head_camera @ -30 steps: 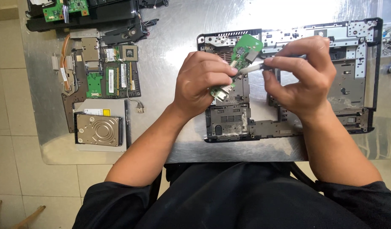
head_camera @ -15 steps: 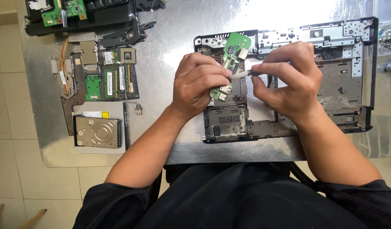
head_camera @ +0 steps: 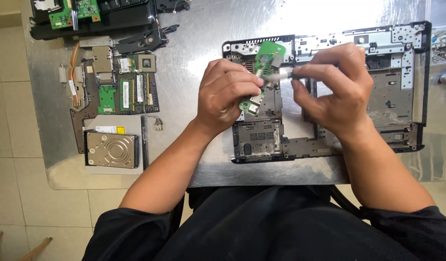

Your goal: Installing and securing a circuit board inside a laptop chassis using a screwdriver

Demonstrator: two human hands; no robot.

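While both hands are crowding the frame centre, much of the small green circuit board (head_camera: 264,63) is getting hidden: the left hand (head_camera: 228,94) is pinching it, fingers curled tight round its middle, only both ends showing. The right hand (head_camera: 335,87) is pressing its fingers together on a thin silver tool (head_camera: 284,74); its tip is touching the board, its handle is covered, so the kind is hard to tell. Underneath, a black laptop base (head_camera: 397,96) is lying on the metal table (head_camera: 194,58). At left, a hard drive (head_camera: 110,150) and memory boards (head_camera: 131,92) are sitting well apart. At upper left, another green board (head_camera: 87,8) is cut off by the frame edge.
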